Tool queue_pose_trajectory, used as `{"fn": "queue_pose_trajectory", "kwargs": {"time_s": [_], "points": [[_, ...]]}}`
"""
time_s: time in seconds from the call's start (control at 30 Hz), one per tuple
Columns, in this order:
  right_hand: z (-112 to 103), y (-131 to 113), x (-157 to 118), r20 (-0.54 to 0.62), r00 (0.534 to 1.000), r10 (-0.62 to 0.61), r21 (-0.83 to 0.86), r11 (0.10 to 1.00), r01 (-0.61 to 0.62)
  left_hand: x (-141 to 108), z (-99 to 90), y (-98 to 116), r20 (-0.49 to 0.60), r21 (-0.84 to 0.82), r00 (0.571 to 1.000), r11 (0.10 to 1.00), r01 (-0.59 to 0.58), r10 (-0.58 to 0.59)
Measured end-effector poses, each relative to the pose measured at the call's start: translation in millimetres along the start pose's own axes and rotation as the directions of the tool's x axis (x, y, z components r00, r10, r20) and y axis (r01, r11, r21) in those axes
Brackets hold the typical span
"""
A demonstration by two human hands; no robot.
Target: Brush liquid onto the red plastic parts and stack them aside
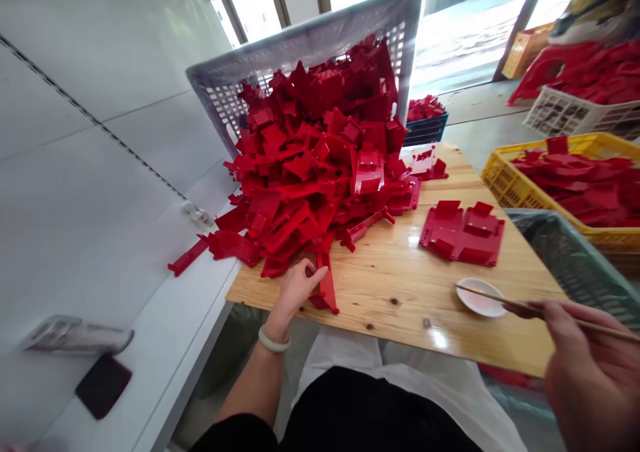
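Note:
A large heap of red moulded plastic parts [310,172] spills from a tipped grey crate [300,45] onto a pale wooden board [390,285]. My left hand [297,287], with a pale green bangle at the wrist, grips a long red plastic part [326,289] at the heap's near edge. My right hand [585,359] is shut on a thin wooden stick [505,303], whose tip reaches over a small white dish [480,297]. Several red parts lie joined in a flat group [463,232] on the board.
A white surface [100,192] runs along the left, with a silver packet [77,335] and a dark phone-like object [103,385]. A yellow crate [550,172] of red parts and a grey-green crate [575,259] stand right; white [565,115] and blue [425,131] crates stand beyond.

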State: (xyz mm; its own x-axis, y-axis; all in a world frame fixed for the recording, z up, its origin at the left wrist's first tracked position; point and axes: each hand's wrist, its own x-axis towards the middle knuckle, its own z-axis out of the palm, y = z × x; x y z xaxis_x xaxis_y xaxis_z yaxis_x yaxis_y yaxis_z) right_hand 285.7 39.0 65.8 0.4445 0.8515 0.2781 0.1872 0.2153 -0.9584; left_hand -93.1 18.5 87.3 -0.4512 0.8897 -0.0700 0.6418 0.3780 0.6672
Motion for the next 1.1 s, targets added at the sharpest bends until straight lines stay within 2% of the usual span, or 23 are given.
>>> {"fn": "queue_pose_trajectory", "kwargs": {"time_s": [0.13,0.27,0.4,0.47,0.53,0.6,0.67,0.73,0.87,0.93,1.0,1.1], "points": [[8,-13,0,-0.014,1.0,-0.004,-0.022,1.0,0.004,-3,5.3,-6,0.179,-0.098,0.982,0.994,-0.046,0.063],[3,-10,3,-0.037,0.999,-0.012,0.048,0.999,0.014,-16,1.8,1,0.337,-0.198,0.932,0.978,-0.066,0.131],[-5,0,7,-0.056,0.998,-0.042,0.053,0.998,0.045,-19,6.1,12,0.407,-0.215,0.894,0.971,-0.107,0.188],[-10,6,11,-0.033,0.996,-0.077,-0.037,0.996,0.076,-15,13.4,17,0.407,-0.197,0.887,0.969,-0.148,0.218],[-15,11,16,0.031,0.989,-0.147,-0.195,0.969,0.15,-9,23.2,22,0.374,-0.154,0.893,0.967,-0.204,0.248],[-18,17,22,0.096,0.972,-0.212,-0.317,0.92,0.232,-3,34.5,25,0.295,-0.074,0.904,0.951,-0.301,0.309],[-19,23,28,0.143,0.956,-0.255,-0.383,0.877,0.291,1,45.9,27,0.205,0.029,0.892,0.908,-0.417,0.403],[-17,30,32,0.166,0.95,-0.266,-0.409,0.857,0.312,3,56.1,25,0.171,0.107,0.85,0.848,-0.52,0.499],[-13,41,37,0.223,0.938,-0.264,-0.441,0.831,0.339,4,69.2,14,0.253,0.176,0.743,0.726,-0.665,0.62],[-12,44,38,0.245,0.935,-0.258,-0.447,0.825,0.345,4,71.4,9,0.284,0.19,0.72,0.699,-0.689,0.633],[-13,44,39,0.258,0.932,-0.254,-0.453,0.82,0.349,4,70.9,8,0.278,0.168,0.738,0.726,-0.667,0.614],[-14,41,41,0.274,0.927,-0.257,-0.453,0.815,0.36,2,67.1,18,0.223,-0.029,0.815,0.839,-0.543,0.535]]}}
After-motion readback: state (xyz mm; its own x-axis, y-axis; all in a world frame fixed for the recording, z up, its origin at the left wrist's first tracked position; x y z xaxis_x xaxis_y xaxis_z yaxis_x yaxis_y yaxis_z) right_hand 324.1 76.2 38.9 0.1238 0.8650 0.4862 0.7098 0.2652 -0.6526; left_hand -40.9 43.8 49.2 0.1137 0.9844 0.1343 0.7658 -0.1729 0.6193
